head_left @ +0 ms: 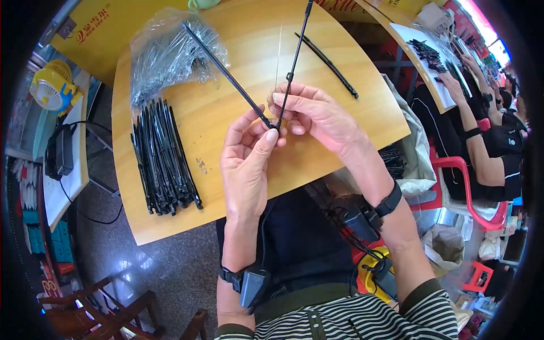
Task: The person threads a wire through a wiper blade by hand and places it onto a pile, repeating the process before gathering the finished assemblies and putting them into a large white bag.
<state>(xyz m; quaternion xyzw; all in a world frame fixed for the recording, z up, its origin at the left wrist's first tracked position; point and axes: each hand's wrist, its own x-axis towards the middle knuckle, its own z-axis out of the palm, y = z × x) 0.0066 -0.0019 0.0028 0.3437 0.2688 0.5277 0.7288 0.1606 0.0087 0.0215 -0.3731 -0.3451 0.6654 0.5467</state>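
Two slim black rods joined in a V stand up from my hands over the wooden table. My left hand is closed on the joint where the rods meet, with the left rod leaning away to the upper left. My right hand is closed beside it, pinching a thin metal wire that points upward, next to the right rod. Whether the right fingers also grip that rod, I cannot tell. Another black rod lies on the table beyond my right hand.
A bundle of black rods lies left of my hands, below a clear plastic bag of thin pieces. A yellow fan stands far left. A white sack and red chair are at right, near other people at another table.
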